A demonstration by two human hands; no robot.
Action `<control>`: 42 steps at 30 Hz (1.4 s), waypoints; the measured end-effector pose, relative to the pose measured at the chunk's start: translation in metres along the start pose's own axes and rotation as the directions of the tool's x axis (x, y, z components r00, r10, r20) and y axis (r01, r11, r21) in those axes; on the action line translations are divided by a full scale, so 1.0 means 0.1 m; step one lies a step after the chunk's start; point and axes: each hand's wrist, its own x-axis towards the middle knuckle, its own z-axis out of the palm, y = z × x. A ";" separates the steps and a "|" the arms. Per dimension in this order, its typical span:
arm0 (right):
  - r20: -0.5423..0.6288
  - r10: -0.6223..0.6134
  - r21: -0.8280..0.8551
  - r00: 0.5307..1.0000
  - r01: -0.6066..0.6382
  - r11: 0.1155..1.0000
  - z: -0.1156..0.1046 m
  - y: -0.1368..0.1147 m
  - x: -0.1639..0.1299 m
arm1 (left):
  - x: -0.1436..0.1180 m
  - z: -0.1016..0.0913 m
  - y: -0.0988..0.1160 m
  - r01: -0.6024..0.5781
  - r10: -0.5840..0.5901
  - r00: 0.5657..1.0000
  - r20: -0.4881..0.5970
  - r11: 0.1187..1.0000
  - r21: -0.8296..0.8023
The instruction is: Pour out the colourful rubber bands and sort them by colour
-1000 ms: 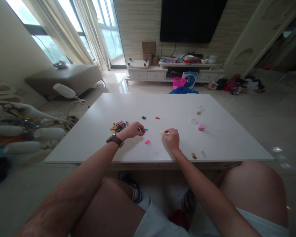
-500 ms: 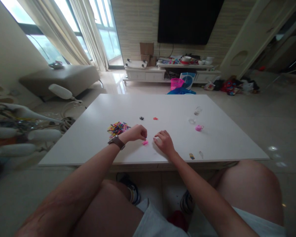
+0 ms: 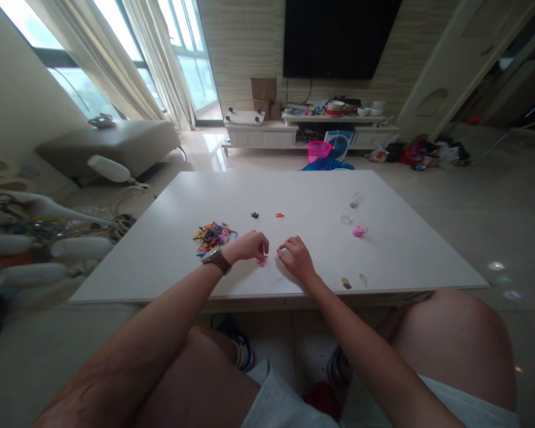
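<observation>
White bench (image 3: 294, 196) fills the middle of my view and carries everything noted below. My left hand (image 3: 248, 245), a watch (image 3: 217, 260) on its wrist, rests on the surface with fingers curled over a small pink piece (image 3: 262, 260); its grip looks pinched at that piece, though contact is too small to confirm. My right hand (image 3: 295, 258) lies just beside, fingers bent toward the same piece; whether its grip is clenched or released I cannot tell. Left of the left hand sits a heap of mixed-colour small pieces (image 3: 211, 233). Farther out lie a black piece (image 3: 254, 214) and a red piece (image 3: 279, 214), apart from each other. To the right stand a small clear container (image 3: 356, 200), a clear lid (image 3: 346, 219) and a pink cup-like item (image 3: 359, 231); contents unreadable.
</observation>
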 end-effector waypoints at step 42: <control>-0.026 0.046 0.046 0.999 -0.045 0.998 0.07 0.09 -0.01 | -0.27 -0.61 -0.62 0.414 -0.415 0.795 -0.443 0.904 -0.105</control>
